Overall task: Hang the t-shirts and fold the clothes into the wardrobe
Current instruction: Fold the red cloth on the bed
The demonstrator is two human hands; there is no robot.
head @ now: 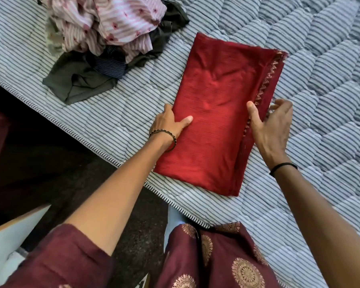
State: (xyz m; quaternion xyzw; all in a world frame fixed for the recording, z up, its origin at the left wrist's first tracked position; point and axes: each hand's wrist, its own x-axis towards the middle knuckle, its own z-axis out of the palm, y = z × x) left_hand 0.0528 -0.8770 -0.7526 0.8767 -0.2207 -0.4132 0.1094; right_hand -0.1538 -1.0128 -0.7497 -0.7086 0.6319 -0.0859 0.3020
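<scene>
Clothes pile [108, 38]: crumpled heap near the bed's [320, 80] far left edge, pink striped fabric over dark pieces.
Left hand [170, 123]: grips the red cloth's left edge, thumb on top, fingers tucked beneath.
Red cloth [220, 113]: folded rectangle, flat on the bed near its front edge.
Right hand [272, 121]: pinches the cloth's right edge, thumb on top, fingers behind the gold trim.

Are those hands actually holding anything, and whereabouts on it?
Yes: the folded red cloth on the bed. The left hand grips its left edge, thumb on top; the right hand grips the trimmed right edge the same way.
</scene>
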